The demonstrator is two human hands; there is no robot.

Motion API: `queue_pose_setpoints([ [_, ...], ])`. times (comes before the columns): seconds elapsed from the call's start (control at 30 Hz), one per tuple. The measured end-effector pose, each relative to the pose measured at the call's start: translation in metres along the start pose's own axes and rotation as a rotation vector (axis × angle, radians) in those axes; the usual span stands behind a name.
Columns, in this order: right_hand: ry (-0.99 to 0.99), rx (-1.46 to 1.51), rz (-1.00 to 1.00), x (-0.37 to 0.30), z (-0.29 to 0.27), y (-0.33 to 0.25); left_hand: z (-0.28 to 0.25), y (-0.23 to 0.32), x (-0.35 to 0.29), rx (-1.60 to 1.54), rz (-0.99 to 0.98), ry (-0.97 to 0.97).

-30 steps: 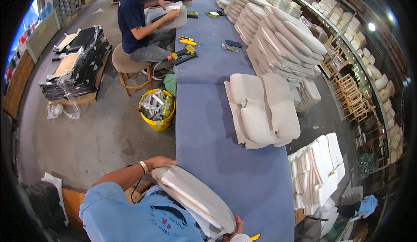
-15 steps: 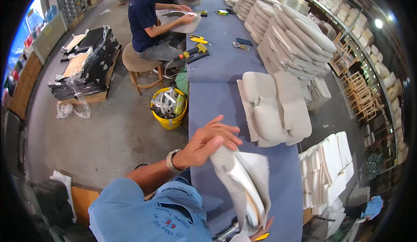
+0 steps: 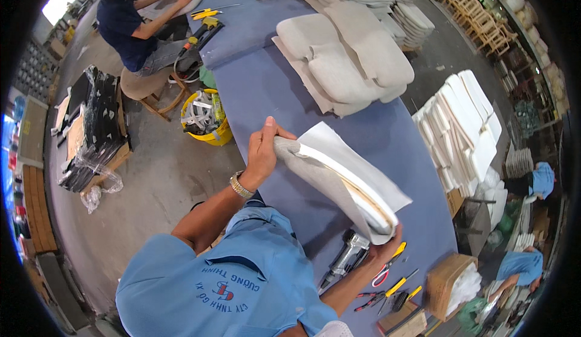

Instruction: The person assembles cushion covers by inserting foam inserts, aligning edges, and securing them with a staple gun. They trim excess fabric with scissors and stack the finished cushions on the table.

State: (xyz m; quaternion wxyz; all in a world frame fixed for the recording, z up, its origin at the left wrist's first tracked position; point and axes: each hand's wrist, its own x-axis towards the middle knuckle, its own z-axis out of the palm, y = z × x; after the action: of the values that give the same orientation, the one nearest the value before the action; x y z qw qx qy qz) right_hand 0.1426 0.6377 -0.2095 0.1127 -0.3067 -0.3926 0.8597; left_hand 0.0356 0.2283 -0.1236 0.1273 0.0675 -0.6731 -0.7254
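Between my hands is a curved chair pad (image 3: 339, 176), made of white foam and a thin wooden board with light grey fabric loose around it. My left hand (image 3: 262, 155), with a metal watch on its wrist, is closed on the pad's upper left end. The lower right end rests in my right hand (image 3: 385, 249), whose fingers are partly hidden under the pad. The pad is held tilted above the blue-grey table (image 3: 290, 222). Just below it on the table lies a silver and black staple gun (image 3: 348, 255), close to my right forearm.
Scissors (image 3: 381, 273), a yellow screwdriver (image 3: 396, 285) and pliers (image 3: 369, 300) lie right of my forearm. Grey covered pads (image 3: 345, 58) are stacked farther up the table. A yellow bucket (image 3: 221, 134) stands left of the table. A co-worker (image 3: 130, 28) sits beyond.
My view has turned, so the table and tools show more. The pad has swung from steep to more slanted. My left hand's spread fingers have closed on its end; more of my right hand shows.
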Motion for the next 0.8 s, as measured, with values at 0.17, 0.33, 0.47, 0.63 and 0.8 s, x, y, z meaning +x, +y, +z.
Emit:
queue_pose_setpoints([
  [0.17, 0.078, -0.232, -0.325, -0.009, 0.013, -0.056, 0.028, -0.019, -0.017, -0.177, 0.041, -0.021],
  [0.33, 0.344, -0.772, -0.208, 0.011, 0.007, -0.037, 0.027, -0.123, -0.018, 0.032, -0.155, 0.017],
  [0.47, 0.232, -1.233, -0.938, -0.017, 0.06, -0.039, 0.017, -0.138, 0.0, 0.041, -0.28, -0.064],
  [0.63, -0.278, -1.497, -0.411, -0.061, 0.189, -0.004, 0.03, -0.14, -0.008, -0.034, -0.21, -0.025],
  [0.8, -0.687, -1.474, -0.469, -0.076, 0.221, 0.059, 0.029, -0.144, -0.009, -0.129, -0.274, -0.003],
])
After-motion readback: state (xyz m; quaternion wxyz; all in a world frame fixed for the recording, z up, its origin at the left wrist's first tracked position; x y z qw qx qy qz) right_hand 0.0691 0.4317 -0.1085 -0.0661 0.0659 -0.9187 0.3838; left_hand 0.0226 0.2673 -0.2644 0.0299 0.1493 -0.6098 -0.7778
